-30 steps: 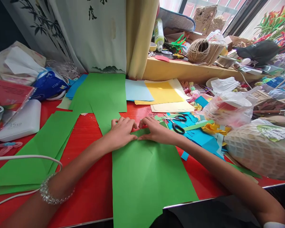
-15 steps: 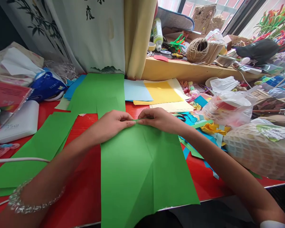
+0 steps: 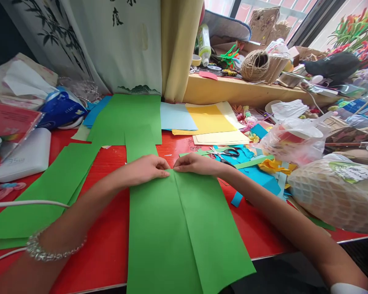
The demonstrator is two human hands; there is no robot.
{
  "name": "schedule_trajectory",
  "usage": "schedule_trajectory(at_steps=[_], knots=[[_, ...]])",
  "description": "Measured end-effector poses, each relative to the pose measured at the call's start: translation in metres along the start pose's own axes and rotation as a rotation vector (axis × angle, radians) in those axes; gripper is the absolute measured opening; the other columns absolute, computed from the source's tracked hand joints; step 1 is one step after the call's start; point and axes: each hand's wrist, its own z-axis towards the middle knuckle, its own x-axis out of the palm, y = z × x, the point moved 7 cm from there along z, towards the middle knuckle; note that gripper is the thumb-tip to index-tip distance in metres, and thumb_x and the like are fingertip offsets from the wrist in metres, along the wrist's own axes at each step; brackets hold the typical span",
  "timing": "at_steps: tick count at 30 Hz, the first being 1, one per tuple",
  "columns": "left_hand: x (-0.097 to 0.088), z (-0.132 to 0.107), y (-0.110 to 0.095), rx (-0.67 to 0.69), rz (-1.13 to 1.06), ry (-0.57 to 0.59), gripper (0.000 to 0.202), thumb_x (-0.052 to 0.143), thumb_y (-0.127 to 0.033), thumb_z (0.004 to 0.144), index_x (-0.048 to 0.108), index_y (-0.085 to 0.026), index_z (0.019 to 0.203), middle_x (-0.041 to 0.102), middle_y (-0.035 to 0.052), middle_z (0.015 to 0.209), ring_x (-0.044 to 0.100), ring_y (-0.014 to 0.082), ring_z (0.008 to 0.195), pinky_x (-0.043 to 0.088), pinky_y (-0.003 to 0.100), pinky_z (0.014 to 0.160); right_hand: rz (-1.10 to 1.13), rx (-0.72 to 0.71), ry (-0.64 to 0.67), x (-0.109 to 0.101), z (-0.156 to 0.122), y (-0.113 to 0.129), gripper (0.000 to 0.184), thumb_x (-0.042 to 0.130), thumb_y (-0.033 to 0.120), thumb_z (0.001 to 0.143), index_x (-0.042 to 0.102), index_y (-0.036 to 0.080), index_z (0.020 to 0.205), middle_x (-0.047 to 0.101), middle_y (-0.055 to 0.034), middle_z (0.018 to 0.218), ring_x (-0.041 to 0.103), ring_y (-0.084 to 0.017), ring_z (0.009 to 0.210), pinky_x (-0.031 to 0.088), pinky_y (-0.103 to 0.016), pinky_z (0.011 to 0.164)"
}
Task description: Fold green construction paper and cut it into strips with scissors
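The left hand (image 3: 149, 167) and right hand (image 3: 194, 164) are pinching the big green paper (image 3: 159, 228) close together, near the middle of the frame. The paper is reaching to the bottom edge. Maybe both hands are gripping so its crease (image 3: 190, 241) is not slipping.

The green paper (image 3: 156, 237) lies lengthwise on the red table (image 3: 107, 253), creased down its middle, near end overhanging the edge.
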Motion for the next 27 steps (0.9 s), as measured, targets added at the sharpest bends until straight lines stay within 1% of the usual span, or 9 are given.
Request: schedule_trajectory(at_steps=[2,6,9,15,19,24,26,27], knots=[[0.000,0.003,0.002,0.026,0.023,-0.056,0.028,0.052,-0.040,0.073,0.067,-0.020,0.085,0.069,0.0013,0.084,0.061,0.0196,0.080,0.043,0.026,0.065,-0.019,-0.039,-0.037,0.002,0.002,-0.002,0.028,0.051,0.039,0.083,0.063,0.015,0.090,0.058,-0.0006,0.077,0.050,-0.011,0.067,0.037,-0.023,0.058],[0.000,0.003,0.004,-0.002,0.024,-0.147,0.026,0.049,-0.039,0.074,0.066,-0.020,0.081,0.069,0.0008,0.084,0.060,0.0197,0.081,0.041,0.026,0.067,-0.037,-0.072,-0.045,0.003,0.000,-0.001,0.030,0.048,0.039,0.084,0.064,0.015,0.093,0.059,-0.0005,0.077,0.049,-0.011,0.067,0.036,-0.023,0.058],[-0.001,0.000,0.002,-0.032,0.038,-0.205,0.025,0.049,-0.039,0.074,0.067,-0.021,0.079,0.069,-0.0003,0.082,0.060,0.0195,0.079,0.040,0.026,0.065,-0.059,-0.054,-0.052,0.002,-0.002,0.001,0.028,0.048,0.035,0.084,0.065,0.015,0.093,0.058,-0.0007,0.077,0.049,-0.011,0.066,0.035,-0.022,0.057],[0.000,-0.005,-0.006,-0.026,0.107,-0.285,0.027,0.046,-0.037,0.075,0.067,-0.020,0.077,0.068,-0.0012,0.076,0.059,0.0183,0.073,0.037,0.025,0.059,-0.052,-0.003,-0.084,-0.001,-0.003,0.001,0.028,0.050,0.032,0.083,0.067,0.012,0.092,0.060,-0.0015,0.074,0.049,-0.011,0.066,0.035,-0.023,0.056],[0.001,-0.005,-0.007,-0.025,0.097,-0.282,0.027,0.046,-0.036,0.075,0.067,-0.020,0.078,0.069,-0.0008,0.079,0.060,0.0186,0.074,0.038,0.025,0.059,-0.032,0.020,-0.079,-0.001,-0.003,0.000,0.027,0.052,0.030,0.082,0.067,0.012,0.094,0.062,-0.0027,0.078,0.051,-0.012,0.067,0.037,-0.024,0.059],[0.001,-0.003,-0.001,-0.044,0.066,-0.251,0.026,0.048,-0.039,0.074,0.067,-0.021,0.077,0.069,-0.0004,0.082,0.061,0.0201,0.079,0.040,0.026,0.063,-0.033,0.005,-0.086,-0.002,-0.004,-0.001,0.023,0.054,0.030,0.081,0.068,0.014,0.091,0.063,-0.0020,0.079,0.052,-0.012,0.070,0.037,-0.024,0.060],[0.003,-0.002,0.000,-0.029,0.014,-0.222,0.026,0.049,-0.041,0.075,0.065,-0.021,0.079,0.068,0.0001,0.082,0.060,0.0200,0.079,0.041,0.027,0.064,0.045,-0.027,-0.056,-0.001,-0.005,-0.001,0.021,0.055,0.030,0.081,0.067,0.015,0.089,0.062,-0.0009,0.077,0.052,-0.012,0.069,0.038,-0.024,0.060],[0.004,-0.002,0.000,-0.014,-0.033,-0.211,0.028,0.048,-0.042,0.077,0.064,-0.020,0.080,0.067,0.0004,0.082,0.060,0.0197,0.078,0.042,0.027,0.065,0.122,-0.051,-0.034,-0.001,-0.007,0.000,0.020,0.056,0.031,0.081,0.066,0.016,0.089,0.061,-0.0003,0.077,0.052,-0.011,0.068,0.039,-0.023,0.061]])
